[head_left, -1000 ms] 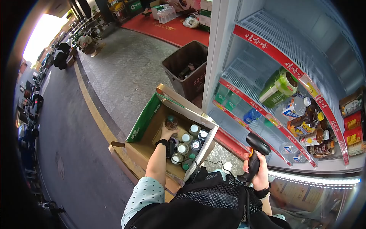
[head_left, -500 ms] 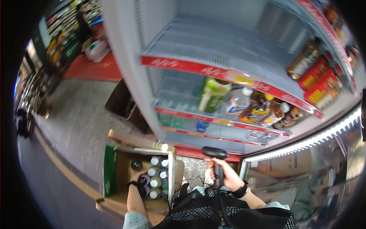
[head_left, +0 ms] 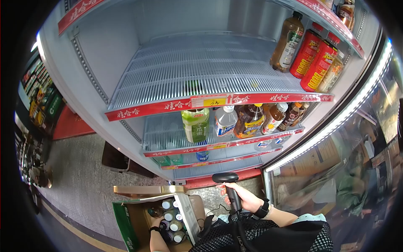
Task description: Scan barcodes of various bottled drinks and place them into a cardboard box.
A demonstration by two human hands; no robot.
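Carton of brown cardboard, green-sided, holding six visible capped bottles. Left hand reaches down inside the carton among them; grip not discernible. Right hand, right of the carton, clenches one black handheld scanner, upright as before. Beyond the carton, open white cooler now fills more of the view.

White 娃哈哈 on red shelf strip, rptd left to right; same on upper strip, far left. Yellow price tag & bottle labels: not legible.
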